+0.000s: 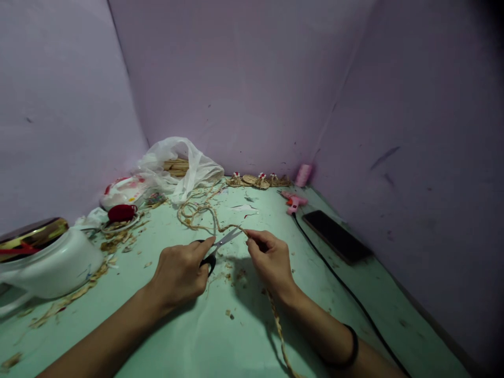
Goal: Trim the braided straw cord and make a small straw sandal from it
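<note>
My left hand (181,270) is closed around the black handles of a pair of scissors (225,239). The blades point up and to the right, close to the fingertips of my right hand (271,262). That hand pinches a braided straw-coloured cord (228,228) between thumb and forefinger. From the pinch the cord runs left over the table into loose loops, and its other part hangs below my right wrist toward the near edge. Whether the blades touch the cord, I cannot tell.
At the back left lies a white plastic bag (192,163) with straw strips inside. A white pot (59,268) stands at the left. Small woven pieces (260,181), a pink spool (303,175), a pink glue gun (294,202) and a phone (336,236) line the back and right. Scraps litter the green table (157,336).
</note>
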Available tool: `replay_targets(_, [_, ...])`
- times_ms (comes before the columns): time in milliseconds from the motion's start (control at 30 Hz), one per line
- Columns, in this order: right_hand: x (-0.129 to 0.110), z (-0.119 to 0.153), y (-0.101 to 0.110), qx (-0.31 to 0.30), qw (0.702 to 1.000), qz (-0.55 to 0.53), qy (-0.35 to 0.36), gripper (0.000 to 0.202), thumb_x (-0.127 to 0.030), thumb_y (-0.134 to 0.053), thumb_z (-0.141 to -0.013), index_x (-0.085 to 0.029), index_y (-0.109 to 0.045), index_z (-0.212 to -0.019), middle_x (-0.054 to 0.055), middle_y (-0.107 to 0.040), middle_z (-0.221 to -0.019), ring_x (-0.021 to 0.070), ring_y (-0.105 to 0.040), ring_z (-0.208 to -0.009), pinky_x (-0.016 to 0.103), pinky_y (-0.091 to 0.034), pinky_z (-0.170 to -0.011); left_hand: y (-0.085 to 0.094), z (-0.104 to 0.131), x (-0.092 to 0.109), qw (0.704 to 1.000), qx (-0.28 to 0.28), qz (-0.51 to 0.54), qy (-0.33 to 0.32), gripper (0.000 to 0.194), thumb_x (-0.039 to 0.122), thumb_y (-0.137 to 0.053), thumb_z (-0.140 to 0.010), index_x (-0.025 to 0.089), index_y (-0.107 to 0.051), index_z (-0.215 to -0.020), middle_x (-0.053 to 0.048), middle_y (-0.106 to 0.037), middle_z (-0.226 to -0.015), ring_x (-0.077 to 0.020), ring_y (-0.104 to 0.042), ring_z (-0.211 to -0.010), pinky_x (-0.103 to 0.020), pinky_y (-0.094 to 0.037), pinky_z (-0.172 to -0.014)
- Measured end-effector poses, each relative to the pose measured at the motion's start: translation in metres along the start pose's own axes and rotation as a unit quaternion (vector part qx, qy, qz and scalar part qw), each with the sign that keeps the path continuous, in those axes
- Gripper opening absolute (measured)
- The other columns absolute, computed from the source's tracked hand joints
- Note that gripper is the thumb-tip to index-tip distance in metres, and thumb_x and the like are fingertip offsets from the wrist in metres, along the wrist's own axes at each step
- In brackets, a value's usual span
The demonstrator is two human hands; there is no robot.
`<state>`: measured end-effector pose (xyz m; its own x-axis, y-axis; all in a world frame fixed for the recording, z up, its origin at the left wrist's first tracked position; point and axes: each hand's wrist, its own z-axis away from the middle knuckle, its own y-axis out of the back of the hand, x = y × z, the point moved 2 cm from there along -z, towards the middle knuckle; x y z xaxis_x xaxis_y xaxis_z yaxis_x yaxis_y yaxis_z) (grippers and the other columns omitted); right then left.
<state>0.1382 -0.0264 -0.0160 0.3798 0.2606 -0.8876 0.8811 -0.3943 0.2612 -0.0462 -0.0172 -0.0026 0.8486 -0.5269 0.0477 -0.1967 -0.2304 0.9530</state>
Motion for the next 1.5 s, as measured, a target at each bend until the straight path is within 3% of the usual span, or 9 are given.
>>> replay_targets(200, [0.001,0.000,0.001,0.009,1.000,0.019,0.019,0.024,-0.019,-0.051,-0.071,-0.024,-0.070,-0.085,0.002,-0.066,-0.076,0.0158,-0.057,-0.066,0.028,-0.042,-0.062,-0.001,0.001,-0.005,0.999,-0.017,0.042,0.014,0.050,0.016,-0.041,-0.071,0.023,-0.052,-0.119,-0.004,-0.069,-0.092,-0.0259,-0.064,-0.080,-0.035,-0.047,-0.065])
replay_targets(367, [0.000,-0.002,-0.002,0.005,0.992,-0.076,-0.103,0.020,-0.020,-0.056,-0.065,-0.019,-0.070,-0.080,0.001,-0.065,-0.066,0.0136,-0.054,-0.057,0.027,-0.041,-0.057,0.004,-0.004,-0.013,0.966,0.078,0.210,0.127,0.041,0.020,-0.048,-0.068,0.023,-0.059,-0.108,-0.003,-0.068,-0.095,-0.0228,-0.063,-0.084,-0.033,-0.047,-0.073])
replay_targets(433, [-0.001,-0.003,-0.004,-0.012,0.968,-0.159,-0.194,0.019,-0.018,-0.058,-0.061,-0.016,-0.068,-0.077,0.000,-0.062,-0.056,0.0103,-0.048,-0.048,0.024,-0.038,-0.049,0.005,-0.006,-0.015,0.912,0.106,0.340,0.204,0.039,0.027,-0.056,-0.065,0.018,-0.059,-0.103,-0.005,-0.069,-0.085,-0.0208,-0.064,-0.073,-0.031,-0.048,-0.066])
replay_targets(533, [-0.005,-0.001,-0.007,-0.061,0.906,-0.272,-0.320,0.018,-0.016,-0.061,-0.056,-0.013,-0.065,-0.073,-0.001,-0.059,-0.051,0.0061,-0.040,-0.038,0.020,-0.031,-0.040,0.001,-0.008,-0.011,0.782,0.063,0.548,0.291,0.046,0.036,-0.065,-0.060,0.014,-0.054,-0.098,-0.004,-0.066,-0.065,-0.0145,-0.057,-0.049,-0.023,-0.043,-0.045])
replay_targets(633, [-0.008,0.004,-0.011,-0.121,0.862,-0.329,-0.367,0.019,-0.015,-0.062,-0.055,-0.013,-0.064,-0.074,-0.001,-0.059,-0.053,0.0043,-0.040,-0.037,0.017,-0.030,-0.037,-0.007,-0.014,-0.006,0.665,0.027,0.670,0.330,0.042,0.034,-0.066,-0.061,0.014,-0.051,-0.095,-0.006,-0.066,-0.066,-0.0113,-0.055,-0.046,-0.017,-0.032,-0.037])
replay_targets(800, [-0.007,0.013,-0.018,-0.193,0.841,-0.331,-0.381,0.019,-0.013,-0.059,-0.058,-0.012,-0.063,-0.076,-0.001,-0.061,-0.051,0.0043,-0.041,-0.033,0.017,-0.030,-0.034,-0.011,-0.041,-0.020,0.570,0.098,0.743,0.337,0.025,0.021,-0.063,-0.060,0.015,-0.050,-0.081,-0.003,-0.062,-0.065,-0.0080,-0.053,-0.045,-0.014,-0.026,-0.034])
replay_targets(1067, [-0.016,0.024,-0.022,-0.309,0.822,-0.344,-0.332,0.018,-0.019,-0.069,-0.055,-0.013,-0.065,-0.072,-0.001,-0.062,-0.053,0.0037,-0.043,-0.036,0.016,-0.030,-0.037,-0.022,-0.080,-0.030,0.627,0.207,0.685,0.308,0.040,0.012,-0.065,-0.044,0.016,-0.050,-0.082,0.010,-0.049,-0.047,-0.0048,-0.044,-0.037,-0.015,-0.029,-0.037])
replay_targets(1300, [-0.010,0.020,-0.013,-0.443,0.808,-0.260,-0.290,0.014,-0.018,-0.073,-0.054,-0.012,-0.064,-0.064,0.000,-0.062,-0.058,0.0065,-0.051,-0.047,0.018,-0.037,-0.044,-0.031,-0.077,-0.014,0.680,0.200,0.656,0.260,0.043,0.018,-0.069,-0.041,0.015,-0.053,-0.080,0.009,-0.050,-0.047,-0.0054,-0.043,-0.040,-0.017,-0.036,-0.041])
replay_targets(1500, [-0.011,0.008,-0.013,-0.286,0.821,-0.329,-0.368,0.040,-0.016,-0.076,-0.054,-0.013,-0.057,-0.089,0.007,-0.067,-0.078,0.0131,-0.063,-0.064,0.024,-0.049,-0.059,-0.014,-0.077,-0.009,0.692,0.206,0.644,0.254,0.045,0.022,-0.069,-0.044,0.014,-0.052,-0.085,0.007,-0.051,-0.051,-0.0070,-0.046,-0.042,-0.020,-0.040,-0.042])
